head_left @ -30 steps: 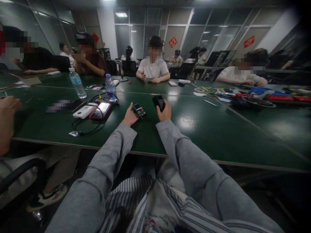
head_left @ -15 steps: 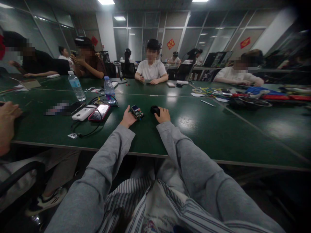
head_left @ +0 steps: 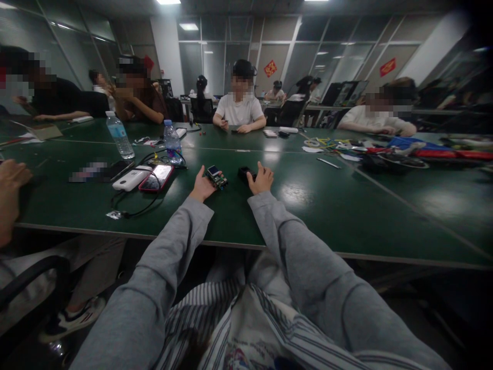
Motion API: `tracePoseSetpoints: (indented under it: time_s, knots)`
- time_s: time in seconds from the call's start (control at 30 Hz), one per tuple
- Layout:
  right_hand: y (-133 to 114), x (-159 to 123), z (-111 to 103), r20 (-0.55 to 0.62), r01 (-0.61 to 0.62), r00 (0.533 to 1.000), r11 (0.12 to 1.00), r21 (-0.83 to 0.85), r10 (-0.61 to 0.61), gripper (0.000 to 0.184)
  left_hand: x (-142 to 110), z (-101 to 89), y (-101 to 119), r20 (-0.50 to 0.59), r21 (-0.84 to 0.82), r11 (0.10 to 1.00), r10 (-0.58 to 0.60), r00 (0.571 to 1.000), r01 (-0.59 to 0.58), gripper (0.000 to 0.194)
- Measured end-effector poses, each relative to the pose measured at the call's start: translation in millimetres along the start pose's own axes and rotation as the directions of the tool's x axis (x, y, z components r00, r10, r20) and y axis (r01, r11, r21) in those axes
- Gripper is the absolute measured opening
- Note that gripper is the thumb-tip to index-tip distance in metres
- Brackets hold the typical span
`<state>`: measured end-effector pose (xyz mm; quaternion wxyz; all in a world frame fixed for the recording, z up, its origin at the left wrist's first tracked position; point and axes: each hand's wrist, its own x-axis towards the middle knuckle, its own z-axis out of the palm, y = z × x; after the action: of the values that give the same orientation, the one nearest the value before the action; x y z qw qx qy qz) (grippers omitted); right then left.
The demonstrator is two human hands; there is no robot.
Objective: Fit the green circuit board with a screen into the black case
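My left hand (head_left: 203,186) is closed on the edge of a small green circuit board (head_left: 217,179) with a little screen on its upper side, held tilted just above the table. To its right, my right hand (head_left: 262,180) has its fingers apart beside a small black box (head_left: 244,173). The box appears to rest on the table, its right side partly hidden by my thumb and fingers. Whether the thumb still touches the box, I cannot tell.
On the green table (head_left: 215,221), left of my hands, lie a phone (head_left: 156,178), a white power bank (head_left: 132,178) and a black cable. Two water bottles (head_left: 120,136) stand behind them. A pen (head_left: 328,163) and bundled wires (head_left: 335,145) lie right. Several people sit around.
My right hand's fingers have lifted and spread off the black box, shifting slightly right. The box sits lower and flatter on the table. My left hand keeps the circuit board in place.
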<state>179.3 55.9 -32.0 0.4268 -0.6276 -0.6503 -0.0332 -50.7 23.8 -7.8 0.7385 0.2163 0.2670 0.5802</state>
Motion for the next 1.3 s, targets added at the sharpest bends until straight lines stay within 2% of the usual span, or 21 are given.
tracePoseSetpoints:
  time_s: [0.2,0.47,0.87,1.0,1.07,1.13,1.23,1.3]
  knots:
    - [-1.8,-2.4,1.8,0.044,0.020,0.999,0.997,-0.068,-0.017,0.068,0.9,-1.1,0.0,0.018,-0.025,1.000,-0.005,1.000,0.005,0.055]
    - [4.8,-2.0,8.6,0.161,0.050,0.987,0.987,-0.150,-0.026,0.057,3.4,-2.6,0.9,0.021,-0.043,0.999,-0.019,1.000,0.020,0.061]
    - [5.1,-1.0,5.9,0.199,0.070,0.979,0.989,-0.128,-0.044,0.057,5.2,-3.5,1.0,-0.001,-0.047,0.999,-0.014,1.000,0.014,0.062]
    - [4.9,-0.3,3.9,0.237,0.058,0.971,0.996,-0.063,-0.041,0.053,4.7,-2.9,1.2,-0.002,-0.047,0.999,-0.021,1.000,0.021,0.063]
    - [4.4,0.9,3.3,0.207,0.041,0.977,0.999,0.016,-0.043,0.050,4.1,-2.4,1.3,-0.001,-0.049,0.998,-0.026,1.000,0.025,0.063]
    - [1.5,2.2,3.0,0.103,0.050,0.993,0.991,0.123,-0.063,0.048,3.9,-2.3,1.4,0.005,-0.054,0.998,-0.027,1.000,0.027,0.063]
    - [-12.4,0.2,3.1,-0.101,0.153,0.987,0.946,0.287,-0.129,0.050,4.3,-3.1,1.6,0.011,-0.060,0.998,-0.027,1.000,0.027,0.064]
    - [-28.8,-6.2,4.2,-0.183,0.242,0.965,0.901,0.360,-0.186,0.052,4.5,-4.0,1.9,0.015,-0.055,0.998,-0.030,0.999,0.031,0.065]
